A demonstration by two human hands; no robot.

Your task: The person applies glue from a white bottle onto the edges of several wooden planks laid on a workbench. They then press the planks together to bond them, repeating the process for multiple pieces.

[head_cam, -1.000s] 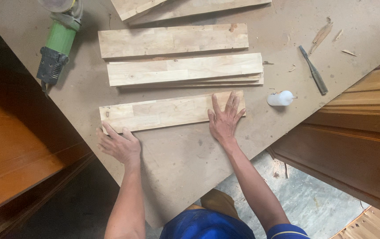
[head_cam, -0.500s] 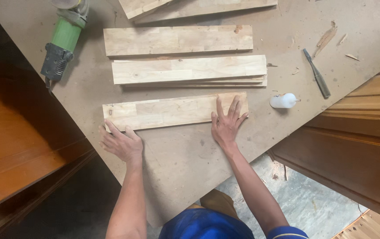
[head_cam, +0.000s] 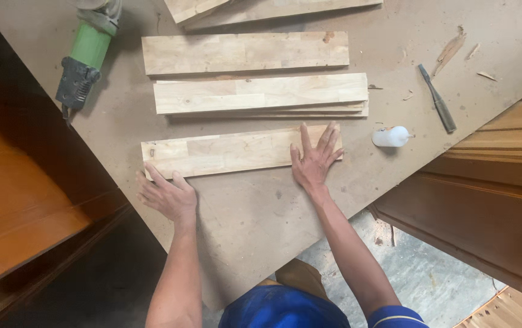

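Brown workbench (head_cam: 255, 206): both open hands, left hand (head_cam: 167, 195) and right hand (head_cam: 314, 159), lie flat against the nearest board (head_cam: 230, 152), grasping nothing; a glue bottle (head_cam: 390, 136) sits just right of it.

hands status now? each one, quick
Left hand: open, fingertips at the near edge of the nearest board, gripping nothing.
Right hand: open, fingers spread flat on that board's right end.

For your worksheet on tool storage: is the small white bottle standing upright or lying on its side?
Lying on its side: the small white bottle rests lengthwise on the brown workbench.
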